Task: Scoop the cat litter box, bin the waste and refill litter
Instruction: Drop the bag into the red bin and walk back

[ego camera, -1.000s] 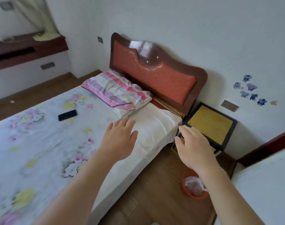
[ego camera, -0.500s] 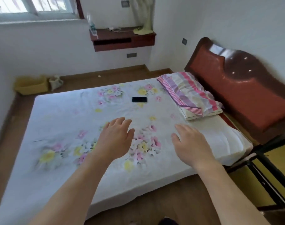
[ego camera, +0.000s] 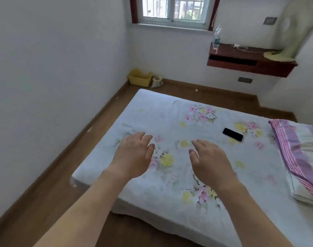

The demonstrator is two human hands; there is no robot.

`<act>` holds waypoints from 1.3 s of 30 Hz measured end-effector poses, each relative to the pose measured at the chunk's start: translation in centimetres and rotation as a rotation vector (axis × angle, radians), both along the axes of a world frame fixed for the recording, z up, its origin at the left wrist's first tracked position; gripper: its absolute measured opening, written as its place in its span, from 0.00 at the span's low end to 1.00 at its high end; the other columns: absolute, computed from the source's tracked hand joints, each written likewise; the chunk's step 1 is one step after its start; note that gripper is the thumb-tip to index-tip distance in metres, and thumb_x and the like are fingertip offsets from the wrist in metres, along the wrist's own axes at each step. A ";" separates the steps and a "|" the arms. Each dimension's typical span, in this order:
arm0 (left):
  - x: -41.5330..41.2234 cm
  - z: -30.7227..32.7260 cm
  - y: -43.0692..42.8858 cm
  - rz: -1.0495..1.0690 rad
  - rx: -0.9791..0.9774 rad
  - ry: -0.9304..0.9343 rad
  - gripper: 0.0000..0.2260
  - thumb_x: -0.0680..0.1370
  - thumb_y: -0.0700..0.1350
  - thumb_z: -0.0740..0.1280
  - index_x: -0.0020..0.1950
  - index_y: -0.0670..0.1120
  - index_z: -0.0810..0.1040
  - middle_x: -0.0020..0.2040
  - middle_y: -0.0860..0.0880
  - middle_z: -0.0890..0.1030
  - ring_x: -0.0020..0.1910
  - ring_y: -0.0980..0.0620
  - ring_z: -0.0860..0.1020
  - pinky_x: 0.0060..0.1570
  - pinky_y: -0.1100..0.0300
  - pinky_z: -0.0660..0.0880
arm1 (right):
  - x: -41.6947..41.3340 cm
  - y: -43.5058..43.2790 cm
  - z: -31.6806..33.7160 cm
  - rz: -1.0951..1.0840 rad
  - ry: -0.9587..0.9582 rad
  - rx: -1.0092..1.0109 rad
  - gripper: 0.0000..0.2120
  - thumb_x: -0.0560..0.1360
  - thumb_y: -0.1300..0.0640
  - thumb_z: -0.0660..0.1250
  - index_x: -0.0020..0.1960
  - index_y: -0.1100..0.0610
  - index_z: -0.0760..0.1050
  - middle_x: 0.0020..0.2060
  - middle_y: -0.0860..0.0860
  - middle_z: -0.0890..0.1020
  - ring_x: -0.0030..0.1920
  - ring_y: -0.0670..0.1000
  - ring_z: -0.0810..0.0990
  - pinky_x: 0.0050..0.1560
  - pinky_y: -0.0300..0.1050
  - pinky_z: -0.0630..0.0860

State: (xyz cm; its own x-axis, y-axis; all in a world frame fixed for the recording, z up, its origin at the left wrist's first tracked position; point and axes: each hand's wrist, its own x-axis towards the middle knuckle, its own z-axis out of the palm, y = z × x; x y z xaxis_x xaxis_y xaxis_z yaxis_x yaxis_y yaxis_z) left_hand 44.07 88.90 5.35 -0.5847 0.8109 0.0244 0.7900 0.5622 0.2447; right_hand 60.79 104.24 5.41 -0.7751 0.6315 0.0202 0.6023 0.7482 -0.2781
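Observation:
A yellow plastic box (ego camera: pixel 140 78) stands on the floor in the far corner under the window, and a small pale bag (ego camera: pixel 156 81) leans beside it on its right. Their contents are too far off to make out. My left hand (ego camera: pixel 134 155) and my right hand (ego camera: pixel 210 161) are both held out palm down above the bed, fingers straight and relaxed, holding nothing. No scoop shows in this view.
A bed with a flowered sheet (ego camera: pixel 187 132) fills the middle of the room, with a black phone (ego camera: pixel 232 134) and a striped pillow (ego camera: pixel 301 157) on it. A strip of wooden floor (ego camera: pixel 66 175) runs along the left wall to the corner. A red wall shelf (ego camera: pixel 248 59) carries a bottle and a fan.
My view has swung left, from the headboard and bedside table to the foot of the bed and the far corner. Both hands stay out in front, open.

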 end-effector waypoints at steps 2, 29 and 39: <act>-1.2 -0.1 -2.0 0.086 0.004 -0.005 0.19 0.84 0.52 0.52 0.73 0.49 0.69 0.70 0.50 0.72 0.70 0.49 0.68 0.70 0.53 0.63 | -2.5 -0.7 0.2 0.095 -0.015 0.026 0.17 0.82 0.50 0.54 0.65 0.57 0.74 0.62 0.52 0.77 0.64 0.54 0.72 0.65 0.48 0.64; -24.2 -1.2 -34.5 0.581 0.006 -0.029 0.19 0.84 0.51 0.52 0.72 0.49 0.70 0.70 0.50 0.73 0.70 0.50 0.68 0.70 0.53 0.64 | -35.7 -27.5 -1.3 0.574 -0.019 -0.014 0.19 0.83 0.50 0.54 0.65 0.58 0.75 0.63 0.51 0.79 0.64 0.56 0.74 0.65 0.48 0.68; -38.5 -2.4 -37.8 0.616 -0.039 -0.003 0.19 0.83 0.52 0.52 0.72 0.49 0.70 0.71 0.50 0.72 0.71 0.50 0.68 0.71 0.53 0.63 | -52.1 -30.1 -2.7 0.612 0.026 -0.038 0.16 0.81 0.53 0.55 0.56 0.61 0.77 0.54 0.54 0.81 0.56 0.57 0.77 0.56 0.49 0.71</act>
